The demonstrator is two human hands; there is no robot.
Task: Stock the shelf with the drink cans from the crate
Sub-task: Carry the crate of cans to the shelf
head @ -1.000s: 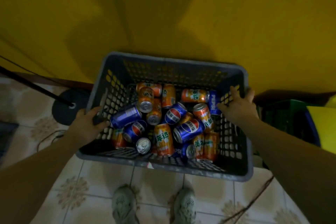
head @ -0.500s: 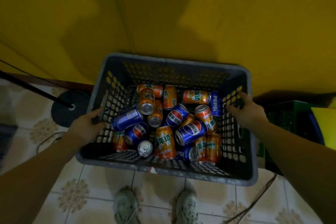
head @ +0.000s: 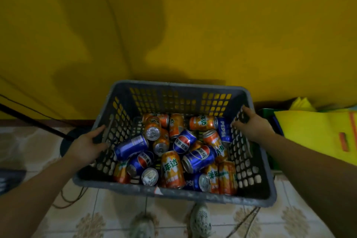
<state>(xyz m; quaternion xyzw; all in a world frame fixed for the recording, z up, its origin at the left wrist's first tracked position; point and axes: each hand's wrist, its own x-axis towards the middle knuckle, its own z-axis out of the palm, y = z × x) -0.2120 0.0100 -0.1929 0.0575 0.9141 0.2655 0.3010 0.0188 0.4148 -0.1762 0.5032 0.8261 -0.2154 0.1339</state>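
A grey perforated plastic crate [head: 173, 91] is held up in front of me above the tiled floor. Inside lie several drink cans in a loose heap: blue Pepsi cans [head: 199, 157] and orange soda cans [head: 172, 172], most on their sides. My left hand [head: 87, 146] grips the crate's left wall, fingers curled into its handle slot. My right hand [head: 251, 125] grips the right wall near the rim. No shelf is in view.
A yellow wall [head: 173, 25] stands just behind the crate. A green crate [head: 270, 120] with yellow sheets [head: 318, 137] on it sits at the right. A black rod [head: 29, 120] and round base are at the left. Cables lie on the floor by my shoes [head: 201, 220].
The crate has shifted slightly to the right and toward me, with both hands keeping their hold on its sides. The cans have barely moved.
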